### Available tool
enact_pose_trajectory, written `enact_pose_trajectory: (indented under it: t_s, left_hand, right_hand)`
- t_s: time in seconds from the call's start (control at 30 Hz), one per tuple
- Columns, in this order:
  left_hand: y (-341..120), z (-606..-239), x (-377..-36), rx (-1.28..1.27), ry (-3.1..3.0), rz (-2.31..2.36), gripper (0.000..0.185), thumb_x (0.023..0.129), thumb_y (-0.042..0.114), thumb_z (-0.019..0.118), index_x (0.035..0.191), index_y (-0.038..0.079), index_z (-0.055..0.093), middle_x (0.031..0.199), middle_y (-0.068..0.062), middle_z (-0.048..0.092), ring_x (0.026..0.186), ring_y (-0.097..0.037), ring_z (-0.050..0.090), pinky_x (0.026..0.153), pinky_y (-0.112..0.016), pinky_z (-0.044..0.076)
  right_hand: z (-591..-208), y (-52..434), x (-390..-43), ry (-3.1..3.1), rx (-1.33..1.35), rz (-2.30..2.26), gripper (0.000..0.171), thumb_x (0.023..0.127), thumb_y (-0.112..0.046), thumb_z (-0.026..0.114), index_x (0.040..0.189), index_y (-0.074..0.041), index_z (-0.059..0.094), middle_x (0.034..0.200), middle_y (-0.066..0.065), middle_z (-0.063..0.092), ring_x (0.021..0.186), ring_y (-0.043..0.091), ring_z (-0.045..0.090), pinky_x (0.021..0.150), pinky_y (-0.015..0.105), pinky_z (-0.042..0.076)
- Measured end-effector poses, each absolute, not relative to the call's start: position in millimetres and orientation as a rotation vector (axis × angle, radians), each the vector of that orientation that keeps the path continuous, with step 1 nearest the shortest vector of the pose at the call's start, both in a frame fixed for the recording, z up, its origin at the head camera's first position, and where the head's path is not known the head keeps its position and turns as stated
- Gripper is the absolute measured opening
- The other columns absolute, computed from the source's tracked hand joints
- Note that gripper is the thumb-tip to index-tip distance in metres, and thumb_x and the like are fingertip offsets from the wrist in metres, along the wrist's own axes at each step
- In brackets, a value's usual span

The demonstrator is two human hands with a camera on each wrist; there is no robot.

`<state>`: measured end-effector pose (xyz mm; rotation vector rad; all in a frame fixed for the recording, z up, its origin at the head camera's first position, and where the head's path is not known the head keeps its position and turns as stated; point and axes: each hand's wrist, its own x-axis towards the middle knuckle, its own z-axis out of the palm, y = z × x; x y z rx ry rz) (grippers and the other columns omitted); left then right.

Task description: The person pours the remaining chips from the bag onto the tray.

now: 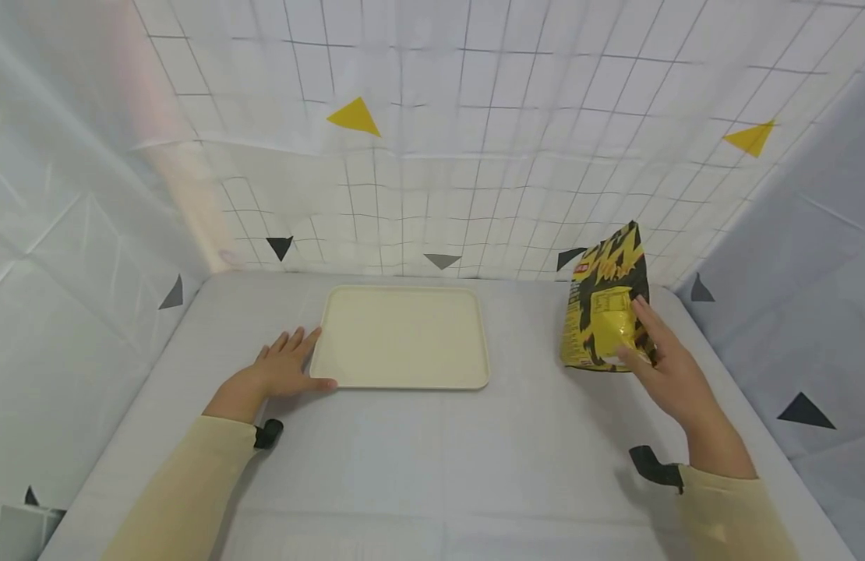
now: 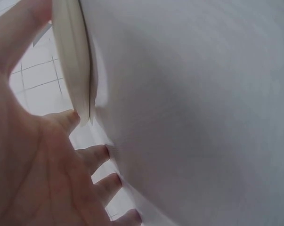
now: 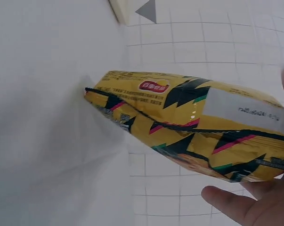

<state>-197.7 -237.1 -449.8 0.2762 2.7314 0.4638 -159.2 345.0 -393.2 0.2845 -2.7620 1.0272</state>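
A yellow and black snack bag (image 1: 604, 308) stands upright on the white cloth at the right. My right hand (image 1: 650, 354) holds it, fingers behind and thumb on the front. The right wrist view shows the bag (image 3: 193, 127) close up with my thumb (image 3: 229, 202) under it. A cream tray (image 1: 403, 347) lies empty in the middle. Beside its near left corner my left hand (image 1: 288, 366) rests flat on the cloth, thumb touching the tray's edge. In the left wrist view the straight fingers (image 2: 92, 157) lie by the tray rim (image 2: 73, 61).
The table (image 1: 432, 467) is covered with a white cloth. White gridded sheets with yellow and black triangles (image 1: 354, 117) wall it in at the back and on both sides. Black wrist straps (image 1: 653, 466) sit at my sleeves.
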Motion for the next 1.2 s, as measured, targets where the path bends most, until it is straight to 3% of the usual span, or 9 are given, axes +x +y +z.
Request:
enact_pose_trajectory:
  t_s: [0.1, 0.17, 0.3, 0.43, 0.63, 0.9, 1.2]
  left_hand:
    - [-236.8, -449.5, -197.6, 0.277, 2.734, 0.464, 0.119, 0.081, 0.074, 0.064, 0.16, 0.003, 0.011, 0.161, -0.034, 0.007, 0.146, -0.057, 0.003, 0.111, -0.074, 0.007]
    - [-236.5, -448.7, -197.2, 0.279, 2.733, 0.466, 0.118, 0.081, 0.073, 0.064, 0.16, 0.003, 0.011, 0.161, -0.034, 0.007, 0.146, -0.057, 0.003, 0.111, -0.074, 0.007]
    - [-235.3, -446.6, -196.3, 0.275, 2.725, 0.478, 0.118, 0.081, 0.073, 0.065, 0.16, 0.003, 0.011, 0.161, -0.034, 0.006, 0.146, -0.057, 0.002, 0.111, -0.074, 0.006]
    - [-234.7, -445.5, -195.5, 0.269, 2.723, 0.479, 0.118, 0.082, 0.072, 0.065, 0.16, 0.004, 0.01, 0.161, -0.033, 0.005, 0.146, -0.056, 0.001, 0.112, -0.074, 0.006]
    - [-234.6, -444.6, -195.3, 0.263, 2.723, 0.472, 0.117, 0.082, 0.071, 0.066, 0.16, 0.003, 0.011, 0.161, -0.033, 0.006, 0.146, -0.057, 0.002, 0.112, -0.073, 0.006]
    - [-238.1, -450.2, -197.4, 0.267, 2.72, 0.473, 0.12, 0.08, 0.074, 0.065, 0.161, 0.005, 0.01, 0.161, -0.033, 0.005, 0.146, -0.056, 0.001, 0.112, -0.074, 0.005]
    - [-238.0, -449.2, -197.3, 0.269, 2.719, 0.479, 0.12, 0.08, 0.076, 0.064, 0.161, 0.005, 0.01, 0.161, -0.033, 0.005, 0.146, -0.056, 0.001, 0.111, -0.074, 0.005]
  right_hand:
    - [-400.6, 343.9, -162.3, -2.743, 0.219, 1.012, 0.091, 0.093, -0.028, 0.074, 0.161, -0.034, 0.014, 0.167, -0.012, 0.008, 0.147, 0.042, 0.026, 0.096, 0.012, 0.043]
    - [-406.6, 342.1, -162.8, -2.68, 0.192, 1.013, 0.091, 0.09, -0.022, 0.078, 0.16, -0.034, 0.022, 0.165, -0.015, 0.014, 0.145, 0.039, 0.032, 0.083, -0.002, 0.035]
    - [-415.9, 339.8, -162.8, -2.544, 0.179, 1.048, 0.085, 0.087, -0.006, 0.078, 0.155, -0.034, 0.036, 0.162, -0.015, 0.028, 0.142, 0.02, 0.041, 0.081, 0.001, 0.041]
    - [-419.1, 340.0, -163.5, -2.505, 0.198, 1.065, 0.081, 0.085, -0.005, 0.08, 0.152, -0.031, 0.044, 0.161, -0.013, 0.031, 0.138, 0.0, 0.039, 0.08, 0.002, 0.043]
    - [-419.8, 340.4, -166.2, -2.521, 0.201, 1.017, 0.068, 0.085, -0.007, 0.08, 0.146, -0.023, 0.053, 0.161, -0.016, 0.029, 0.139, 0.005, 0.041, 0.08, 0.003, 0.043]
    - [-418.8, 337.4, -171.3, -2.448, 0.281, 1.02, 0.061, 0.081, 0.006, 0.079, 0.137, -0.01, 0.062, 0.159, -0.009, 0.037, 0.13, -0.012, 0.041, 0.082, 0.004, 0.043]
    - [-412.6, 337.2, -173.7, -2.384, 0.337, 1.089, 0.059, 0.078, 0.015, 0.077, 0.133, -0.003, 0.063, 0.158, 0.004, 0.041, 0.123, -0.013, 0.045, 0.078, 0.005, 0.046]
